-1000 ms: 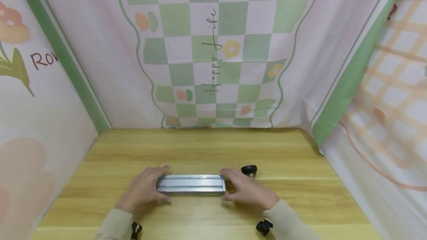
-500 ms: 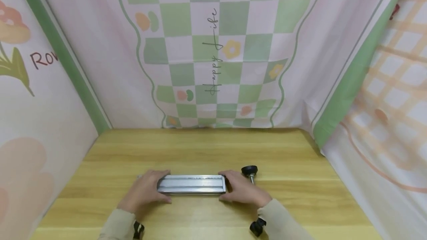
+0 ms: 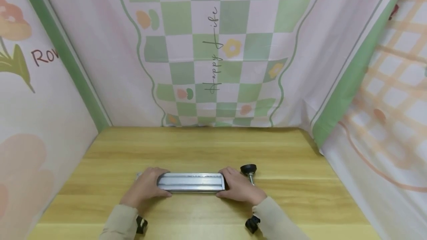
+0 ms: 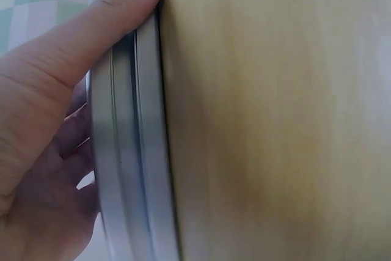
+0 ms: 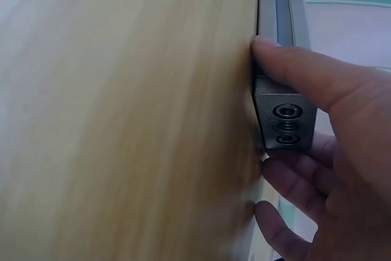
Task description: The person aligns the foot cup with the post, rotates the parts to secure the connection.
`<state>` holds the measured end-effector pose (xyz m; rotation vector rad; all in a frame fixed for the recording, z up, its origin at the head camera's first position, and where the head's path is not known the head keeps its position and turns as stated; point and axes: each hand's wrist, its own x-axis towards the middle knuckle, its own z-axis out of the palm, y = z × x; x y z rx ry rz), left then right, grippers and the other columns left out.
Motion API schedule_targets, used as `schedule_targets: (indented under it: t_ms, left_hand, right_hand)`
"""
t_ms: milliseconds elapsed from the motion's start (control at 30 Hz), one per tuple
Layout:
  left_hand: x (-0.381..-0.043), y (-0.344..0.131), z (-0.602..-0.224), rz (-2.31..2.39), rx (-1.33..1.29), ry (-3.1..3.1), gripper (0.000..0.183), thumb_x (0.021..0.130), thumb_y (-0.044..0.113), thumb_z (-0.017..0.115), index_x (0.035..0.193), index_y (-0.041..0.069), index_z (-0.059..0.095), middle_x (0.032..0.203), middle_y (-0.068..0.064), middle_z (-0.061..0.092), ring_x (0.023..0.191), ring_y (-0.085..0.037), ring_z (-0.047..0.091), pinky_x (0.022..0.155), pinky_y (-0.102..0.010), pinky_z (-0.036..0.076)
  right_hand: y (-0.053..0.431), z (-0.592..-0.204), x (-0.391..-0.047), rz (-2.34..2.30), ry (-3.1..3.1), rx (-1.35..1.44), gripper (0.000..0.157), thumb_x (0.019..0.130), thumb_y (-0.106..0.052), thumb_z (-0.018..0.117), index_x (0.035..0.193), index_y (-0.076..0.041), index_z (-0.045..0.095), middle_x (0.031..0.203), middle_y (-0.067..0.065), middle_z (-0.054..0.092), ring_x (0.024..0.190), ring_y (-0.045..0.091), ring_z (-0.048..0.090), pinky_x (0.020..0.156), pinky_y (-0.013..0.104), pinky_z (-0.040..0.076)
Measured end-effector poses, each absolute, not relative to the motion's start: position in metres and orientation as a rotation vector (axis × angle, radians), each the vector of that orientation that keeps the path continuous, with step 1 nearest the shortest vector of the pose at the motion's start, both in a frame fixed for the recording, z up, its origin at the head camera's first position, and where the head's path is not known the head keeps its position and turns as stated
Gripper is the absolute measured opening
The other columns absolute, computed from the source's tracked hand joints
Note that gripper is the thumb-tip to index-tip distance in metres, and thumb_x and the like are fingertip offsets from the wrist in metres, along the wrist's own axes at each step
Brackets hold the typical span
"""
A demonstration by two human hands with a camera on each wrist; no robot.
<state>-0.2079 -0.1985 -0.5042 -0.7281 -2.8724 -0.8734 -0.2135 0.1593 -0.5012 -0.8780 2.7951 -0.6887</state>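
A silver aluminium profile [image 3: 193,182] with lengthwise grooves lies crosswise near the front middle of the wooden table. My left hand [image 3: 146,186] grips its left end, thumb along the near side and fingers at the far side. At the opposite end, my right hand [image 3: 241,186] holds it between thumb and fingers. The right wrist view shows an end plate [image 5: 285,121] on the profile, with several socket screws set in it. The left end is covered by the left hand in the head view.
Just beyond the right hand stands a black round levelling foot [image 3: 248,169] with a metal stem, partly hidden. A small pale piece [image 3: 138,175] peeks out behind the left hand. Printed curtains [image 3: 290,95] close off the table's back and sides.
My right hand has moved left and tightened around the profile's right end. The left hand has also closed in on its end. The profile has barely shifted.
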Motion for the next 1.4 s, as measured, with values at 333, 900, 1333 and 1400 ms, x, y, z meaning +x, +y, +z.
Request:
schedule_targets:
  t_ms: [333,900,1333,1400]
  left_hand:
    - [-0.210,-0.202,-0.509,-0.871,-0.702,-2.861,0.073,0.060,0.040,0.096,0.117,0.003,0.069,0.114,-0.011,0.070,0.104,-0.030,0.062,0.094,-0.051,0.048]
    - [-0.205,-0.205,-0.507,-0.861,-0.721,-2.901,0.080,0.062,0.051,0.091,0.123,0.006,0.067,0.118,-0.008,0.068,0.107,-0.029,0.061,0.095,-0.052,0.047]
    - [-0.208,-0.203,-0.496,-0.885,-0.752,-2.867,0.081,0.065,0.046,0.092,0.126,0.002,0.065,0.119,-0.011,0.067,0.107,-0.029,0.062,0.095,-0.051,0.049]
    - [-0.208,-0.202,-0.494,-0.900,-0.761,-2.839,0.080,0.065,0.046,0.092,0.126,0.001,0.065,0.118,-0.010,0.067,0.105,-0.028,0.062,0.093,-0.050,0.050]
  right_hand:
    - [0.154,-0.499,-0.212,-0.547,2.843,-0.934,0.064,0.089,-0.044,0.076,0.133,-0.005,0.050,0.122,0.006,0.055,0.108,0.022,0.055,0.094,0.042,0.049]
    - [0.160,-0.488,-0.211,-0.712,2.695,-0.948,0.064,0.093,-0.044,0.072,0.136,-0.004,0.046,0.119,0.002,0.050,0.095,0.012,0.056,0.081,0.034,0.051]
    - [0.167,-0.455,-0.208,-0.903,2.689,-0.950,0.065,0.090,-0.052,0.071,0.135,-0.010,0.048,0.117,-0.005,0.048,0.103,0.011,0.053,0.086,0.036,0.051]
    - [0.168,-0.450,-0.209,-0.918,2.700,-0.979,0.066,0.090,-0.050,0.072,0.135,-0.008,0.048,0.115,-0.005,0.049,0.102,0.011,0.053,0.086,0.035,0.051]
